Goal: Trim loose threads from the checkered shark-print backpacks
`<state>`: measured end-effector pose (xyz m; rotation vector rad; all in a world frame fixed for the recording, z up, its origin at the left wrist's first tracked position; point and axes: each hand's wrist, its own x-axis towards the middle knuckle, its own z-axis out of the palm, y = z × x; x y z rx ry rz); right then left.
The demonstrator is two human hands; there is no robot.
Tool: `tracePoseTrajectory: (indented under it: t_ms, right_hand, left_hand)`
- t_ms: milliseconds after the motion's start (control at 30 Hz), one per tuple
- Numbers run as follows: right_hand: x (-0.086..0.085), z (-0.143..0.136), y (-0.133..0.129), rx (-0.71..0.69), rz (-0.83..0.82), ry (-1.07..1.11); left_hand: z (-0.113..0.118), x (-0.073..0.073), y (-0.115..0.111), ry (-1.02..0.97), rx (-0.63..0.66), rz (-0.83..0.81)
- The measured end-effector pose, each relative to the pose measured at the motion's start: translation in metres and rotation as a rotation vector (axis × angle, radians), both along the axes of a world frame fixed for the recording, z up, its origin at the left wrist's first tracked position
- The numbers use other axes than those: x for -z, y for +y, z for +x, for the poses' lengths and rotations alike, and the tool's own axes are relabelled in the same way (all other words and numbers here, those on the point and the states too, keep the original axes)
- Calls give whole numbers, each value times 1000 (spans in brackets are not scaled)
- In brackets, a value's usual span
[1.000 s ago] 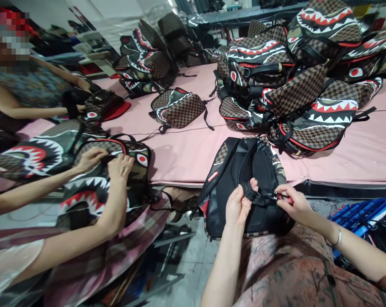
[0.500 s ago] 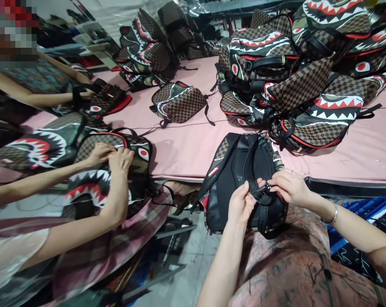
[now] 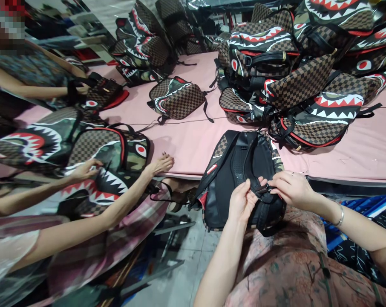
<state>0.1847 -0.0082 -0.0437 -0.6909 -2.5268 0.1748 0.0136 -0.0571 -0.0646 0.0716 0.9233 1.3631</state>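
Note:
A black-backed backpack (image 3: 226, 200) with brown checkered sides lies back side up, partly over the table edge and against my lap. My left hand (image 3: 244, 199) is closed on one of its black shoulder straps (image 3: 261, 191), thumb on top. At the strap's small dark fitting, my right hand (image 3: 290, 187) pinches with thumb and fingertips, close beside the left. Fingers partly cover the fitting, so its exact kind does not show. The other shoulder strap (image 3: 210, 181) lies along the pack's left side.
Shark-mouth backpacks (image 3: 335, 108) are piled at the back right of the pink table (image 3: 186, 143). A single checkered backpack (image 3: 180, 100) lies mid-table. To the left, a co-worker's hand (image 3: 161, 164) rests near the table edge, by a camouflage backpack (image 3: 99, 149). Another person works farther back.
The co-worker's hands have parted, one reaching right onto the table, the other lower on the bag. My hands keep nearly the same hold on the strap. The view has shifted slightly.

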Motion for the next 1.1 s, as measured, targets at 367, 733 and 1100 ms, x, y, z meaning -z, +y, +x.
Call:
tracePoseTrajectory:
  t_ms: [367, 733, 1100]
  right_hand:
    - [10, -6, 5, -63, -512, 220]
    - [11, 2, 5, -62, -397, 199]
    - [2, 5, 0, 7, -131, -47]
  left_hand:
    - [1, 0, 1, -6, 4, -12]
    - [1, 2, -1, -9, 9, -13]
    - [5, -2, 0, -18, 26, -15]
